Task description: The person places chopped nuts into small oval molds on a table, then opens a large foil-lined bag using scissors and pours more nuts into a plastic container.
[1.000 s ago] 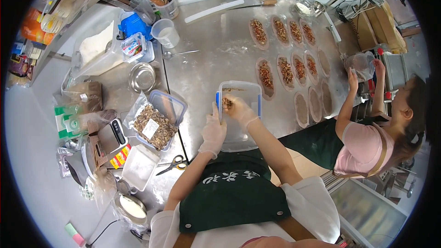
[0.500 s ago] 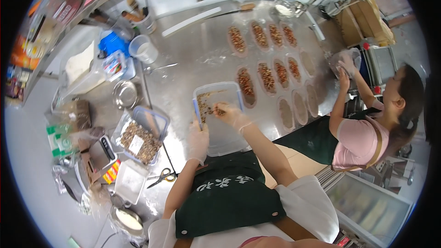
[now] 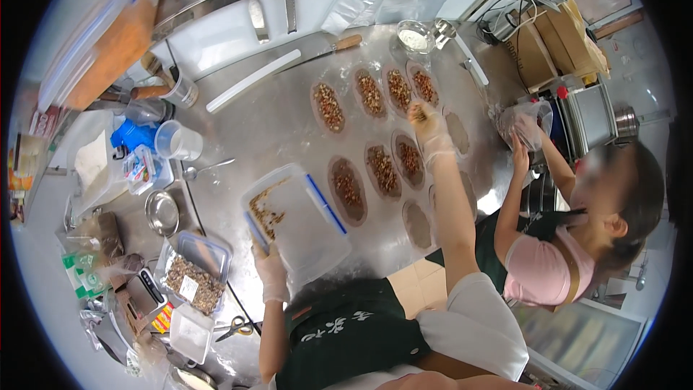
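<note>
My left hand [image 3: 271, 267], in a clear glove, grips the left wall of a clear plastic container [image 3: 317, 249] with blue clips and scattered chopped nuts [image 3: 267, 211] inside. My gloved right hand [image 3: 424, 124] is closed on some chopped nuts, raised among the oval dough pieces at the upper right. Several ovals [image 3: 330, 108] carry lines of nut topping, in two rows; others [image 3: 417, 224] on the right are bare, some partly hidden by my forearm.
At left are a bag of nuts [image 3: 193, 282], scissors [image 3: 234, 328], a steel bowl [image 3: 162, 211] and tubs. A co-worker [image 3: 548, 267] at right handles a plastic bag [image 3: 527, 123]. A long knife [image 3: 346, 43] and white rod [image 3: 253, 81] lie along the back.
My right hand has left the container and reached up and right over the dough ovals with nuts. My left hand stays on the container. The view has swung, shifting the scene.
</note>
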Demonstrator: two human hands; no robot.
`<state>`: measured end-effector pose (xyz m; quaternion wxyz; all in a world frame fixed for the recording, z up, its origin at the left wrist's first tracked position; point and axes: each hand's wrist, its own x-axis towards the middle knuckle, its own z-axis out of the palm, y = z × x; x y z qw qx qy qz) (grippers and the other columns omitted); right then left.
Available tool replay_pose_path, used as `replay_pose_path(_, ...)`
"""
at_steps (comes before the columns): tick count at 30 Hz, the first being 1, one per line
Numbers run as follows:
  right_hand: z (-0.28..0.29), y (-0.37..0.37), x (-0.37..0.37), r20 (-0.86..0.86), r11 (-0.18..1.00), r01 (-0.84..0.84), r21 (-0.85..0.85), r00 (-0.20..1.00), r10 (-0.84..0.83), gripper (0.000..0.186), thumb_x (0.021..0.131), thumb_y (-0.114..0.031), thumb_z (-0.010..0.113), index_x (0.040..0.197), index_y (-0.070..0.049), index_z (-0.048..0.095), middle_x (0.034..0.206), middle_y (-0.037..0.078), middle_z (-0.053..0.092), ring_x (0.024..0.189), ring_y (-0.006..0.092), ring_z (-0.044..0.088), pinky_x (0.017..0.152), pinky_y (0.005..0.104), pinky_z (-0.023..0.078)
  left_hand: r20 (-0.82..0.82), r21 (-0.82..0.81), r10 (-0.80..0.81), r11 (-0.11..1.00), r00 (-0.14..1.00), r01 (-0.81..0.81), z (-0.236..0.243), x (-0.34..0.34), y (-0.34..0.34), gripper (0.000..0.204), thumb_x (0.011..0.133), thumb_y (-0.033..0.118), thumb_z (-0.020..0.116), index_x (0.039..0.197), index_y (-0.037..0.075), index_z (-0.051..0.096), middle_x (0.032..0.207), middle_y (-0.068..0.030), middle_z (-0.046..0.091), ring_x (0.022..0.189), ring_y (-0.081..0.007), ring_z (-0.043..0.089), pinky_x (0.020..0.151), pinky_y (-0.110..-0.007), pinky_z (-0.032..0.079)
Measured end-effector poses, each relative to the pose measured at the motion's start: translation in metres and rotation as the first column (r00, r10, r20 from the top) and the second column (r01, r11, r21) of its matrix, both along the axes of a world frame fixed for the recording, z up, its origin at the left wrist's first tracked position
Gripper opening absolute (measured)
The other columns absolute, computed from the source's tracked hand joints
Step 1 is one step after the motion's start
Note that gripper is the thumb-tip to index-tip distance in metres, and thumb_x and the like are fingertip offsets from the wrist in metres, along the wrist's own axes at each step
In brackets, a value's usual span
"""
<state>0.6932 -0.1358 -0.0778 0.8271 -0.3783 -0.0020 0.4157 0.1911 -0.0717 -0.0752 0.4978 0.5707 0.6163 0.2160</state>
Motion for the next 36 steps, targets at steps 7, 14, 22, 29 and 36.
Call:
replay_pose_path(7, -0.058, 0.015, 0.126, 0.313, 0.746, 0.336, -0.575, 0.933, -0.179, 0.020, 0.087, 0.004, 0.046, 0.101, 0.002, 0.060, 0.092, 0.012, 0.060, 0.079, 0.0214, 0.059, 0.068, 0.0302, 0.050, -0.006, -0.221, 0.433, 0.879, 0.902, -0.423, 0.011, 0.004, 0.002, 0.063, 0.087, 0.008, 0.049, 0.145, 0.013, 0.026, 0.065, 0.0036, 0.047, 0.050, -0.0060, 0.041, 0.041, -0.021, 0.033)
replay_pose_path(14, -0.064, 0.024, 0.135, 0.615, 0.419, 0.452, -0.787, 0.627, 0.478, 0.029, 0.079, 0.005, 0.052, 0.103, -0.003, 0.065, 0.098, 0.010, 0.064, 0.091, 0.0214, 0.062, 0.080, 0.0306, 0.049, -0.002, -0.217, 0.500, 0.845, 0.866, -0.489, 0.005, 0.005, 0.006, 0.063, 0.086, 0.009, 0.051, 0.145, 0.010, 0.026, 0.065, 0.0045, 0.045, 0.049, -0.0050, 0.039, 0.041, -0.021, 0.032)
replay_pose_path(22, -0.047, 0.041, 0.137, 0.701, 0.448, 0.644, -0.620, 0.199, 0.684, 0.033, 0.076, 0.004, 0.054, 0.105, -0.008, 0.065, 0.102, 0.016, 0.062, 0.096, 0.0336, 0.059, 0.085, 0.0371, 0.047, -0.051, -0.207, 0.486, 0.849, 0.872, -0.485, 0.021, 0.031, 0.009, 0.061, 0.087, 0.007, 0.049, 0.144, 0.010, 0.027, 0.068, 0.0049, 0.045, 0.050, -0.0044, 0.038, 0.042, -0.021, 0.031)
replay_pose_path(29, -0.042, 0.060, 0.149, 0.733, 0.562, 0.615, -0.554, 0.041, 0.679, 0.035, 0.076, 0.006, 0.048, 0.104, -0.007, 0.065, 0.103, 0.016, 0.063, 0.096, 0.0334, 0.060, 0.085, 0.0369, 0.048, -0.085, -0.224, 0.473, 0.849, 0.877, -0.479, 0.014, 0.029, 0.008, 0.064, 0.085, 0.005, 0.049, 0.145, 0.012, 0.028, 0.074, 0.0036, 0.049, 0.054, -0.0048, 0.040, 0.046, -0.021, 0.034)
replay_pose_path(36, -0.040, 0.049, 0.140, 0.747, 0.541, 0.565, -0.623, 0.224, 0.626, 0.039, 0.079, 0.007, 0.045, 0.110, -0.006, 0.064, 0.104, 0.013, 0.066, 0.096, 0.0236, 0.064, 0.086, 0.0294, 0.048, -0.065, -0.213, 0.479, 0.850, 0.875, -0.481, 0.018, 0.031, 0.012, 0.065, 0.084, 0.006, 0.049, 0.145, 0.013, 0.027, 0.072, 0.0033, 0.048, 0.053, -0.0052, 0.040, 0.046, -0.021, 0.035)
